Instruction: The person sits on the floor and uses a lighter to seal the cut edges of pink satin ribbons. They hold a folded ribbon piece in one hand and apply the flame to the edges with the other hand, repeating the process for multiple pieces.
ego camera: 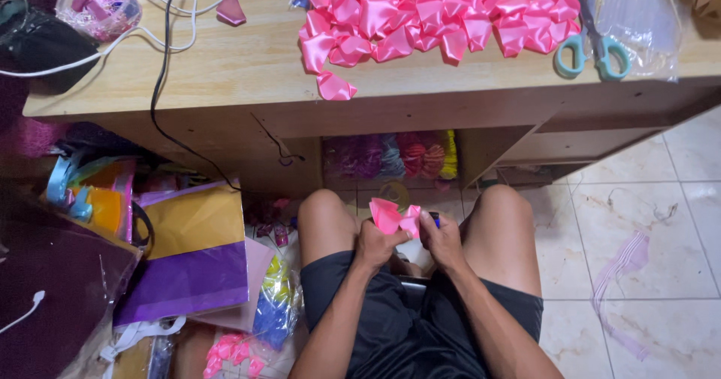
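Between my knees, both hands grip one folded piece of pink satin ribbon. My left hand pinches its left side. On the right side, my right hand holds the ribbon together with a small dark blue object, mostly hidden in the fingers. A large pile of folded pink ribbon pieces lies on the wooden desk above, with one piece apart near the desk's front edge.
Teal-handled scissors lie on a clear plastic bag at the desk's right. White and black cables cross its left part beside a clear tub of trinkets. Bags and purple-and-yellow paper crowd the floor on my left. Tiled floor lies on the right.
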